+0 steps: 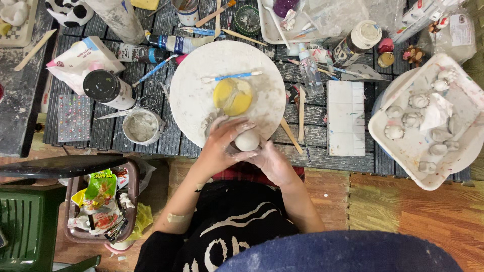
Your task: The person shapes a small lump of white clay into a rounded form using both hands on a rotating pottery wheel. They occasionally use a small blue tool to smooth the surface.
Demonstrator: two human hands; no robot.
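**Clay ball, both hands on it**

Cupping a white clay ball [247,140] at 6 o'clock on the round white board [201,95]: left hand [224,143] fingers curled over it, right hand [272,161] wrapped underneath. Yellow sponge [232,96] at 12 o'clock, just beyond the ball.

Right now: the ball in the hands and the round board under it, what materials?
Ball: looks like soft white clay, matte and smooth, and both hands, left hand and right hand, are smeared with the same white. Round board: probably plaster or white-coated wood, dull, clay-stained; cannot tell which.
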